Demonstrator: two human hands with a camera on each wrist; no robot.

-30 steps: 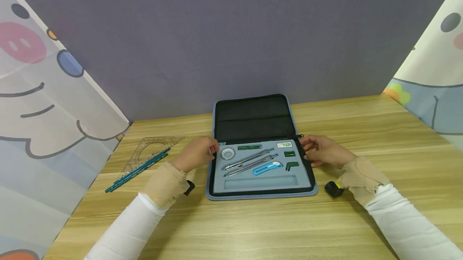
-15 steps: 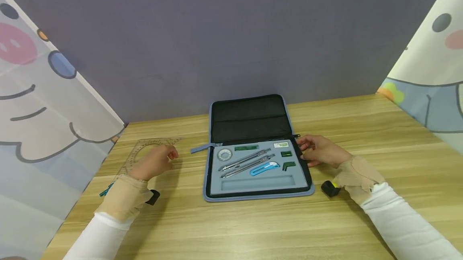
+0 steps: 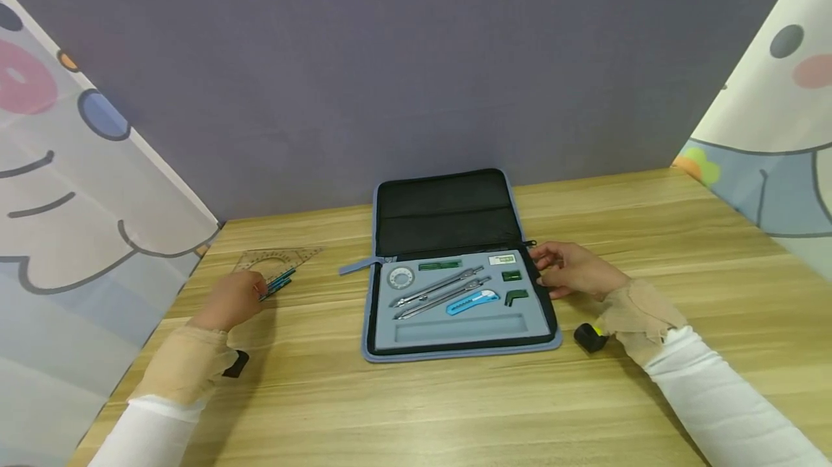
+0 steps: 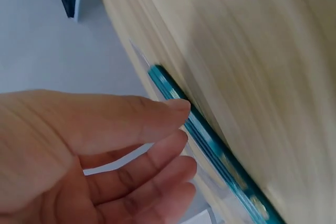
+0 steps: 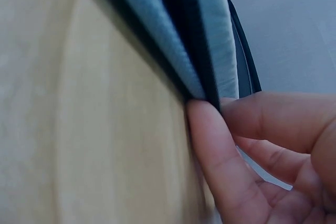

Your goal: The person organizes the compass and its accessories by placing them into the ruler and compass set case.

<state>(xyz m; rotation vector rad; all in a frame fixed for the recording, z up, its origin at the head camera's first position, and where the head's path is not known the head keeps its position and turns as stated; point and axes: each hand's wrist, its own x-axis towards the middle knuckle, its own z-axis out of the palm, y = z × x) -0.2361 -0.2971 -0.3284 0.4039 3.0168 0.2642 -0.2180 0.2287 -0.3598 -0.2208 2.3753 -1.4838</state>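
1. Left of frame: the left hand [image 3: 229,300], fingers relaxed and extended, reaches the teal pencils [image 3: 278,283]; contact is uncertain in the blurred wrist view.
2. The pencils lie on the counter [image 3: 429,402] beside a clear protractor [image 3: 276,260]; they are probably light, stiff and smooth, best pinched mid-shaft.
3. Centre: open drafting case [image 3: 455,265].
4. Right: the right hand [image 3: 572,270] pinches the case's edge.

You have a wooden counter [image 3: 455,409] before a grey-purple back wall [image 3: 416,55]. A clear protractor triangle [image 3: 276,260] lies far left on it. Cartoon-printed curtains hang at your left [image 3: 71,185] and right [image 3: 773,135].
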